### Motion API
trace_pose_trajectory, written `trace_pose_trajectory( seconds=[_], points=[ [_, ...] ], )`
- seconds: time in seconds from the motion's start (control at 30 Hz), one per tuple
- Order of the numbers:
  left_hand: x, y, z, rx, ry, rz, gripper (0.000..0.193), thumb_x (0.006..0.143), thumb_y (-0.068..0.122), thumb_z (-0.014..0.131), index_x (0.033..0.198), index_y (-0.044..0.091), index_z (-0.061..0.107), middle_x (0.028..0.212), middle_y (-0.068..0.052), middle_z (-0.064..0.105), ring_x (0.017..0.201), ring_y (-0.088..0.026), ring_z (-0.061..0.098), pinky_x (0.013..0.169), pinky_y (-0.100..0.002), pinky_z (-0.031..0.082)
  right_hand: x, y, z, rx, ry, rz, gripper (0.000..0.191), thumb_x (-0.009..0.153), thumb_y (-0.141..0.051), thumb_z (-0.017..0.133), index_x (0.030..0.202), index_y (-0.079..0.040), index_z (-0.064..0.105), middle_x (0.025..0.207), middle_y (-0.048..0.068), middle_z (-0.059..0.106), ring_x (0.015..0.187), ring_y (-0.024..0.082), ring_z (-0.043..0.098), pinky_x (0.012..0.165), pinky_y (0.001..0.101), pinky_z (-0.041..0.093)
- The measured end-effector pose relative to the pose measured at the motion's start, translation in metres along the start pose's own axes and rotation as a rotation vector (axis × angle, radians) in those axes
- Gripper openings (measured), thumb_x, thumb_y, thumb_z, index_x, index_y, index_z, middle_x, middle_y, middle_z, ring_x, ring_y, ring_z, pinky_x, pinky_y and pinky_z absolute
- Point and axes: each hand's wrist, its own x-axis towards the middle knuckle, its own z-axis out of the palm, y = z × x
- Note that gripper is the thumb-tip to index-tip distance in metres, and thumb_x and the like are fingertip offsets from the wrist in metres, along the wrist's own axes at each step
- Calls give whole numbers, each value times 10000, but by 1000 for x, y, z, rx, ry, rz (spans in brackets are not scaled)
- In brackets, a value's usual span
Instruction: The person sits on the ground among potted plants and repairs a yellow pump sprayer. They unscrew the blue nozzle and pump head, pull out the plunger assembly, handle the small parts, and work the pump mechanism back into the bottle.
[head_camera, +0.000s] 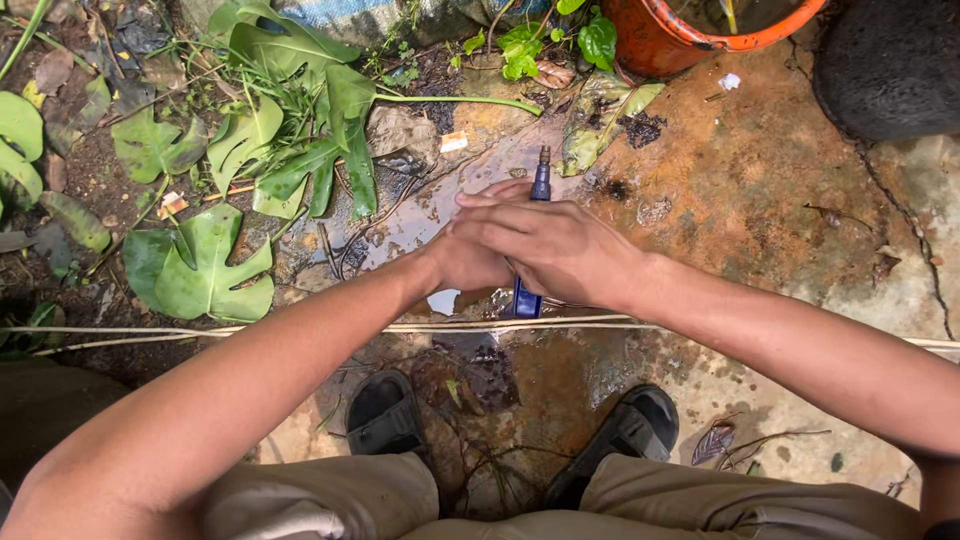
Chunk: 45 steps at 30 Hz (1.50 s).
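- Head view: a slim blue tool (538, 190) stands nearly upright in the frame, its long axis running from a dark metal tip, pointing away from the person toward the orange bucket (690, 45), down to a blue end showing below the hands.
- The right hand (560, 248) lies flat over the tool's middle, fingers stretched leftward, pressing it against the left hand (470, 262); the tool is sandwiched between the palms, neither hand curled into a fist.
- The left hand is mostly covered by the right, so its grip is hard to make out.
- The tool's middle section is hidden.
- Below the tool: a pale cord (300, 328) crossing wet stained ground (740, 180), then two black sandals (385, 412).
- Left of the tool: large green leaves (200, 265).
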Motion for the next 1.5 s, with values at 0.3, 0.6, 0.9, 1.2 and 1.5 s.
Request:
trace_pose_trajectory(
  seconds=[0.3, 0.6, 0.9, 1.2, 1.5],
  points=[
    [-10, -2, 6, -224, 82, -133, 536, 871, 412, 731, 1318, 142, 608, 1409, -76, 611, 1509, -288, 439, 1325, -463, 294, 44, -132, -135, -52, -65, -52, 396, 990, -244, 587, 1358, -102, 607, 1450, 213, 573, 1200, 326, 677, 886, 397, 595],
    [-27, 23, 21, -228, 165, -51, 638, 895, 380, 738, 1439, 133, 513, 1546, -179, 430, 1537, -371, 293, 1274, -532, 253, 20, -157, -56, -118, -51, -11, 524, 1003, -457, 579, 1291, -23, 637, 1601, 219, 391, 1550, 418, 234, 1239, 717, 137],
    [-45, 31, 31, -526, 84, -76, 778, 990, 408, 693, 1596, 65, 346, 1680, -265, 182, 1569, -389, 132, 1267, -582, 167, 3, -47, 18, -305, -50, 46, 467, 917, -313, 630, 1306, -56, 619, 1547, 184, 434, 1493, 407, 296, 1180, 677, 189],
    [-28, 26, 18, -270, 87, -132, 598, 875, 457, 696, 1390, 169, 604, 1584, -43, 482, 1583, -304, 259, 1305, -559, 146, 26, -95, -14, 860, 71, 524, 186, 1059, -158, 587, 1187, -52, 671, 827, 41, 791, 507, 110, 633, 466, 254, 493],
    [-25, 51, -2, -238, -6, -203, 762, 669, 377, 887, 1339, 154, 601, 1537, -88, 499, 1553, -316, 257, 1274, -597, 113, -16, -159, -42, 835, -199, 6, 313, 990, -191, 580, 1258, -32, 608, 1130, 116, 666, 985, 249, 573, 839, 433, 447]
  ],
)
